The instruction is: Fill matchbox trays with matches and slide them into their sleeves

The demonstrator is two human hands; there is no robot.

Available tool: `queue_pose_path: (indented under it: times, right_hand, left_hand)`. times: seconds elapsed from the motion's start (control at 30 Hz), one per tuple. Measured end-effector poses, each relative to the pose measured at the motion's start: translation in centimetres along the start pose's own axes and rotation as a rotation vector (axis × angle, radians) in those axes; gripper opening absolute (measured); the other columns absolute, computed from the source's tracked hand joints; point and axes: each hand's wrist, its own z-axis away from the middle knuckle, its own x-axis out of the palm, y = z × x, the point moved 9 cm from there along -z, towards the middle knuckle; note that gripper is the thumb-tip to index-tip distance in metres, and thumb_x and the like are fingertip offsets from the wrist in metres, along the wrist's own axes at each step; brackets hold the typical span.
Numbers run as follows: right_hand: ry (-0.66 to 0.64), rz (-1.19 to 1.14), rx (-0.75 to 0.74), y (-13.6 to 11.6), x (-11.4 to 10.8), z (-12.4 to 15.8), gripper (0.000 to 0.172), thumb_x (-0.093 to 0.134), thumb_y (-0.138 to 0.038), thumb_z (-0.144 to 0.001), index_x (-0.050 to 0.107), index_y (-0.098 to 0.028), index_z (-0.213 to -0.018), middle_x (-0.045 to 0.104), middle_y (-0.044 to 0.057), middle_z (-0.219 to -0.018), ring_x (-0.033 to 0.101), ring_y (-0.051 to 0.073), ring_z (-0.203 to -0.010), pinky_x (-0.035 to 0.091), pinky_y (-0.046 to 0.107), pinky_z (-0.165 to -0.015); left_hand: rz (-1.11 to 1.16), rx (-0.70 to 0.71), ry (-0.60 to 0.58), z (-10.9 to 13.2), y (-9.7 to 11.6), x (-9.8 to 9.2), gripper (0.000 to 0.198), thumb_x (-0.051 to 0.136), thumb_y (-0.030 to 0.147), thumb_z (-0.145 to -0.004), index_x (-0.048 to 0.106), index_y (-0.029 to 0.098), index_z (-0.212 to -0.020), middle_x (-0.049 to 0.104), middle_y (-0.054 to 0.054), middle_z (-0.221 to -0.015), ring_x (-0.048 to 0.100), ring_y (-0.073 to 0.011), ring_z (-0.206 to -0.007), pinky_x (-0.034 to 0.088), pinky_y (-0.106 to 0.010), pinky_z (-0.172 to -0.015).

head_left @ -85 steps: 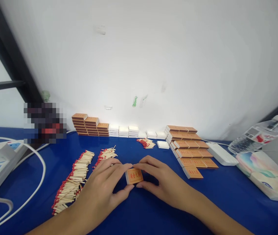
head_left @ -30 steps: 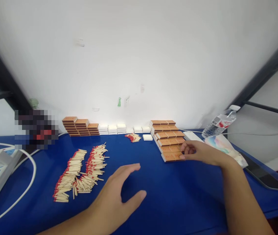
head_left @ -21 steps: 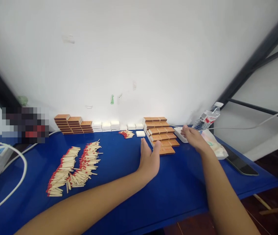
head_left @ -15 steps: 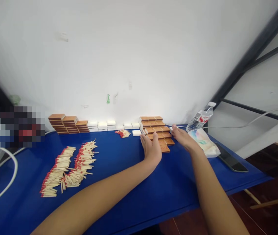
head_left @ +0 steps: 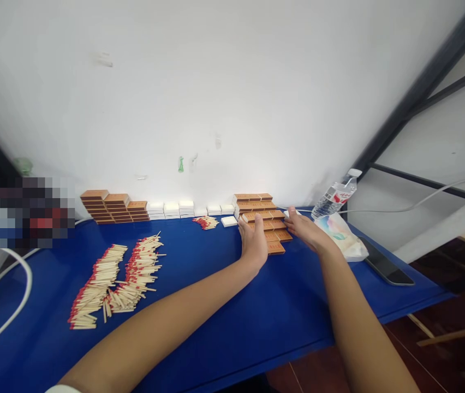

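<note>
Brown matchboxes (head_left: 257,206) stand in a stepped stack against the wall, right of centre. My left hand (head_left: 254,240) lies along the stack's left side, fingers stretched out and thumb raised; it is open. On the stack's right, my right hand (head_left: 304,228) has its fingers near the box ends, partly hidden, with the thumb up. A small white piece (head_left: 292,214) shows beside its fingertips; whether the hand grips it is unclear. One white box (head_left: 229,221) lies just left of the stack.
Two long rows of matches (head_left: 103,284) lie at the left. Behind them are more brown boxes (head_left: 105,207), white boxes (head_left: 171,210) and a small match pile (head_left: 206,222). A bottle (head_left: 337,194), tissue pack (head_left: 343,237) and phone (head_left: 388,265) are at the right.
My left hand has shifted slightly right and closer against the stack. The white box left of the stack now sits slightly turned. My right hand has barely moved.
</note>
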Motion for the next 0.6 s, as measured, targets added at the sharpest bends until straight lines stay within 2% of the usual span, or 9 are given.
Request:
queue_pose_path:
  times: [0.13, 0.37, 0.5, 0.6]
  right_hand:
    - [0.045, 0.029, -0.035, 0.3, -0.4, -0.6, 0.076, 0.035, -0.073, -0.108, 0.072, -0.016, -0.141, 0.069, 0.021, -0.152, 0.055, 0.034, -0.153, 0.045, 0.047, -0.125]
    - [0.022, 0.047, -0.028, 0.2, 0.2, -0.6, 0.07, 0.037, -0.069, -0.11, 0.078, -0.017, -0.133, 0.075, 0.018, -0.144, 0.067, 0.036, -0.14, 0.05, 0.048, -0.121]
    - [0.003, 0.051, -0.03, -0.4, 0.6, -0.2, 0.07, 0.035, -0.067, -0.111, 0.077, -0.017, -0.135, 0.072, 0.016, -0.149, 0.063, 0.034, -0.145, 0.046, 0.046, -0.126]
    - [0.005, 0.052, -0.03, -0.6, 0.7, 0.0, 0.07, 0.037, -0.07, -0.11, 0.078, -0.018, -0.133, 0.072, 0.014, -0.15, 0.058, 0.034, -0.151, 0.044, 0.045, -0.128]
  left_hand:
    - [-0.008, -0.01, 0.037, -0.4, 0.1, -0.2, 0.039, 0.07, 0.042, -0.105, 0.066, 0.022, -0.138, 0.066, -0.012, -0.143, 0.069, -0.0266, -0.122, 0.062, -0.049, -0.102]
    - [-0.011, -0.065, 0.088, -0.8, -0.1, -0.5, 0.042, 0.071, 0.043, -0.105, 0.065, 0.021, -0.14, 0.065, -0.012, -0.144, 0.068, -0.0278, -0.124, 0.061, -0.05, -0.104]
    - [0.003, -0.083, 0.067, -1.2, -0.3, -0.4, 0.04, 0.07, 0.043, -0.105, 0.065, 0.022, -0.139, 0.066, -0.012, -0.143, 0.069, -0.027, -0.123, 0.062, -0.049, -0.103]
    - [0.019, -0.095, 0.003, -1.7, -0.5, -0.1, 0.039, 0.07, 0.042, -0.106, 0.066, 0.022, -0.138, 0.066, -0.012, -0.143, 0.069, -0.0264, -0.121, 0.062, -0.048, -0.102]
